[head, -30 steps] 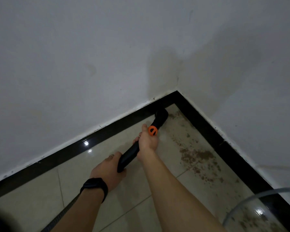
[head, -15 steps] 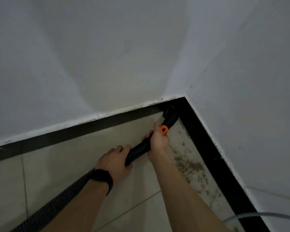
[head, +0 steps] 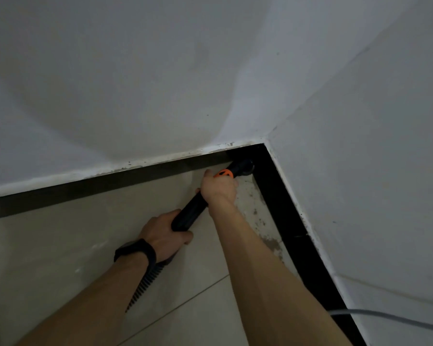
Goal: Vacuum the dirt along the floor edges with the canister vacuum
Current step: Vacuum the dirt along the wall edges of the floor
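Head view: two white plastered walls (head: 160,78) meet at a corner, edged by a glossy black skirting strip (head: 289,216). The beige tiled floor (head: 60,245) carries brown dirt patches (head: 270,243) beside the right skirting. The black vacuum wand with orange collar (head: 193,211) has its nozzle in the corner. The right hand (head: 219,189) and the left hand (head: 164,233) both clasp it, fingers wrapped round. A ribbed black hose (head: 148,278) trails behind the left wrist.
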{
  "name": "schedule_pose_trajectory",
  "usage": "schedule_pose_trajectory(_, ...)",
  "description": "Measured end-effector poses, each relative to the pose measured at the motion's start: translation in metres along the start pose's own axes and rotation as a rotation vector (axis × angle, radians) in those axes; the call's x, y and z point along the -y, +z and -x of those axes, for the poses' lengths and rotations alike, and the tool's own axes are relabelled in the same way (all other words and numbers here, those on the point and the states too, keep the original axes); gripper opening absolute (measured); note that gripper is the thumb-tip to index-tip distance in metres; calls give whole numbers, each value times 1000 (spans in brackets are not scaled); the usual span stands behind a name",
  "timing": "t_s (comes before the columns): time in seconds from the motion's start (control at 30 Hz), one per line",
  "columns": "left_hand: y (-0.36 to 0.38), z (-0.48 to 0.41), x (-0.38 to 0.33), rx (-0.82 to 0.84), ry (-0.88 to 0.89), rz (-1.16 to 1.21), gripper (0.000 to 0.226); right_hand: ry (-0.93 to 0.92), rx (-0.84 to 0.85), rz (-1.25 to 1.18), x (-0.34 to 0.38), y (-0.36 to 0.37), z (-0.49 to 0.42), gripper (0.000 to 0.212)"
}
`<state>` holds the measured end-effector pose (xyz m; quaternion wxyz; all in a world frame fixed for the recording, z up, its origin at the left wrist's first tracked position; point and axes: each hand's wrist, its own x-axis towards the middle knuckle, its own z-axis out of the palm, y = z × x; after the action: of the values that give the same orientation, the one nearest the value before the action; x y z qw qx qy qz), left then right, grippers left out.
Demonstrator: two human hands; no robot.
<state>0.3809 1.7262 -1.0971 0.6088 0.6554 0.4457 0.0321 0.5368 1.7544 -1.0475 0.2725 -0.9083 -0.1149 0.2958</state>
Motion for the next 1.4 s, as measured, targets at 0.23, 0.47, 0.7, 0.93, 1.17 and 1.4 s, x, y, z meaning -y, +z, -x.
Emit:
schedule_pose_trajectory(0.23, 11, 2, 0, 12, -3, -31, 25, 56, -7, 49, -4, -1, 3, 64)
schedule_pose_trajectory(0.47, 13, 13, 0, -22, 38, -190, 16, 100, 66, -325, -26, -9, 8, 58)
schedule_pose_trajectory(0.7, -4, 53, 17, 15, -56, -111, 28, 84, 79, -335, -33, 12, 49, 46)
schedule_pose_trajectory(0.93, -56, 103, 51, 10, -53, -328, 20, 142, 148, -585, -51, 51, 116, 44)
schedule_pose_trajectory(1.17, -53, 124, 60, 3, 66, -598, 17, 229, 122, -818, -74, 55, 137, 36)
schedule_pose_trajectory(1.4, -20, 114, 53, -67, 175, -804, 28, 265, 32, -952, -94, 38, 121, 17)
